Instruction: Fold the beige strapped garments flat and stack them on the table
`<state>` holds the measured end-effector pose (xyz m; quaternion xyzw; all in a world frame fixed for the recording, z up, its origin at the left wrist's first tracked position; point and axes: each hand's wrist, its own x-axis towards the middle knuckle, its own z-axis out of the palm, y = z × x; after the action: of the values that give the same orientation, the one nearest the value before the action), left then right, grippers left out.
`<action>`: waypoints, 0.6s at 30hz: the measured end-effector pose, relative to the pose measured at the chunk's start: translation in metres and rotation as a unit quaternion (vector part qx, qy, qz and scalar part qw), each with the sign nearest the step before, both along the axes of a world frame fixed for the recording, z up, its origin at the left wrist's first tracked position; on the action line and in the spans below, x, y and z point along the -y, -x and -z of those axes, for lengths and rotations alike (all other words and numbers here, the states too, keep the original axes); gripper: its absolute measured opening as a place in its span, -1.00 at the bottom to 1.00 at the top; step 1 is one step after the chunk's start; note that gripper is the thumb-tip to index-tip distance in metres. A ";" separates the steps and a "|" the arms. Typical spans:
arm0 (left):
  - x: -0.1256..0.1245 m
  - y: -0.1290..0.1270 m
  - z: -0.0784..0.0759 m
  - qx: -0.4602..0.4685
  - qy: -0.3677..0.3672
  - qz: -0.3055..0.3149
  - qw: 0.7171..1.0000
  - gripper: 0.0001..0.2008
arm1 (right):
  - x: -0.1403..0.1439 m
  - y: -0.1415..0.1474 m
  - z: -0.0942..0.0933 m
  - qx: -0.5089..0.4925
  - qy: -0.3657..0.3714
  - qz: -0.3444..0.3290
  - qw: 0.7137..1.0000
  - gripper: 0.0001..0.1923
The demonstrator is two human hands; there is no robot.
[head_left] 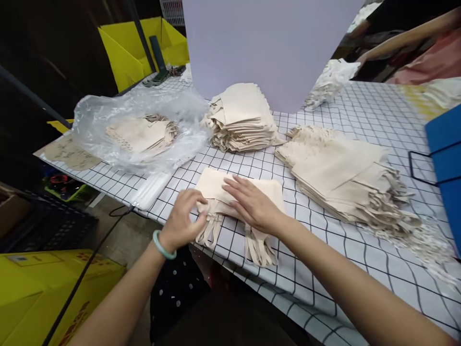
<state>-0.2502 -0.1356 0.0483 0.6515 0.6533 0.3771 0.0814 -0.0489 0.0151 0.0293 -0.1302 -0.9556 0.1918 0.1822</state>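
While your right hand (253, 204) lies flat, fingers outstretched, on cream strapped cloth (213, 182), left hand (184, 217) pinches edge; likely light, limp; best gripped at corners.

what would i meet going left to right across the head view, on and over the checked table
Brown sheet → left hand at the cream cloth's left end → right hand flat on that cloth → large cream fabric pile → blue object at the right edge.

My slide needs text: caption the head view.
Left hand pinches cream cloth; right hand rests on it, checked tablecloth below.
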 end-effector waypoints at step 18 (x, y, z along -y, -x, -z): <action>0.006 0.005 0.020 0.415 0.154 -0.053 0.895 -0.81 | -0.017 0.062 0.035 0.141 0.047 -0.074 0.986 -0.37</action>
<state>-0.2555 -0.1411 0.0278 0.3796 0.6432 0.5117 0.4246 -0.1111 0.0317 -0.0061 -0.0928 -0.9686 0.2294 0.0248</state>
